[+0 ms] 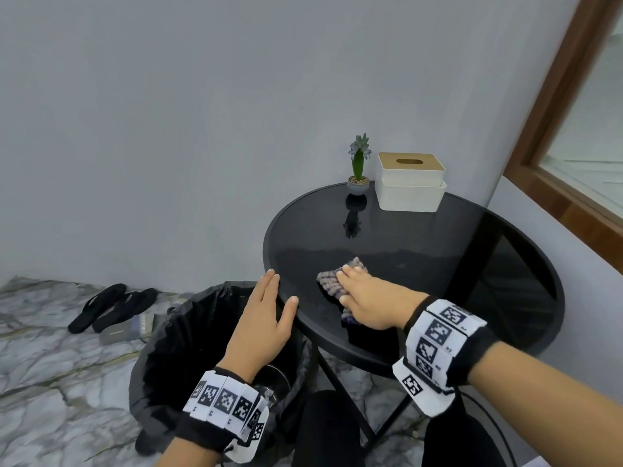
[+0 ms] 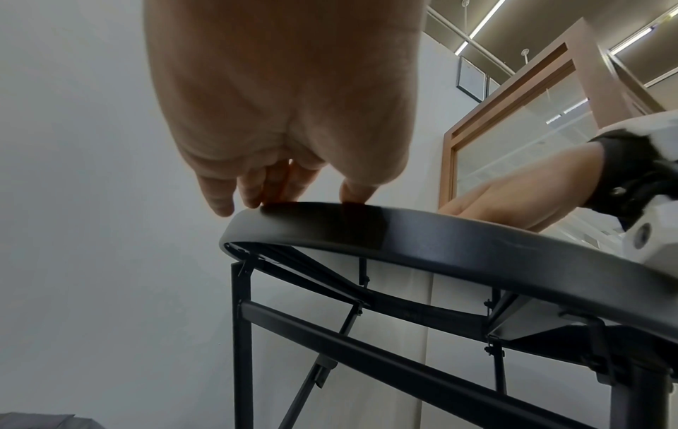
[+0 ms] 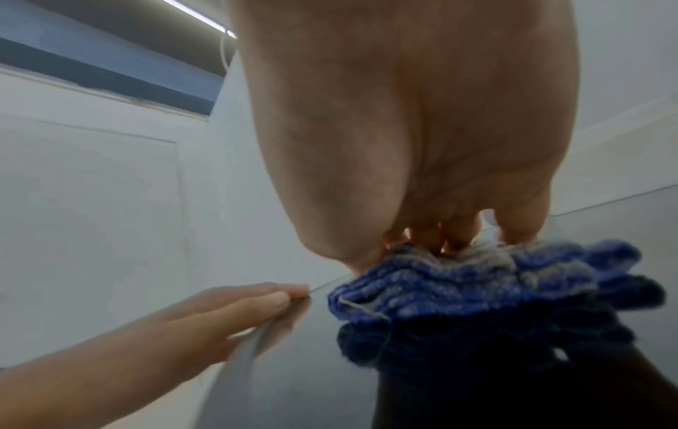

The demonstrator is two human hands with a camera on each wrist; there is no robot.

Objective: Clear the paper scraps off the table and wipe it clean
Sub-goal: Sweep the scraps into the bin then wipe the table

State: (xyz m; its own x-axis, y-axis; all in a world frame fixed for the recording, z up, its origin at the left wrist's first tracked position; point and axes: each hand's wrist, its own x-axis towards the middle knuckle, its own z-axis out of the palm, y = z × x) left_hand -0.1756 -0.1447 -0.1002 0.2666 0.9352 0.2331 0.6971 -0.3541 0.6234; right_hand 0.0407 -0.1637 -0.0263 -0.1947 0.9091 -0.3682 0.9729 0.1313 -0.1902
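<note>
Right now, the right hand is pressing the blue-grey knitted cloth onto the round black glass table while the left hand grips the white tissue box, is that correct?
Not quite: the left hand rests open on the rim of the round black glass table, not on the white tissue box at the far side. The head view shows it. The right hand does press the blue-grey knitted cloth.

One cloth (image 1: pixel 340 281), perhaps two slippers (image 1: pixel 111 306).

Office lounge corner: round black bench (image 1: pixel 438 237) carrying tissue box (image 1: pixel 409 182) and potted plant (image 1: pixel 359 170); wood-framed glass partition (image 2: pixel 513 139) and ceiling strip lights (image 2: pixel 484 20) showing at upper right; marble-patterned floor (image 1: pixel 50 348).
</note>
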